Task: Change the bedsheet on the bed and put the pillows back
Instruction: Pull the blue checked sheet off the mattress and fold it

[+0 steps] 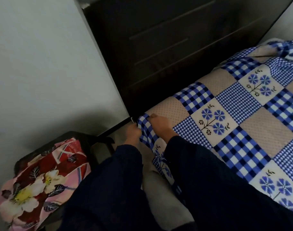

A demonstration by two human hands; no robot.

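Blue patchwork bedsheet (226, 117): spread, corner gripped by left hand (131, 132) and right hand (160, 126) (far end bunched); pillows not yet returned

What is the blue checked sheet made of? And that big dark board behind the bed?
The bedsheet looks like thin woven cloth, probably cotton, matte with a printed patchwork: it creases and bunches where the left hand and right hand hold its corner. The dark board looks like wood or wood-look panel, smooth with a dull sheen and straight grooves; which one cannot be told.
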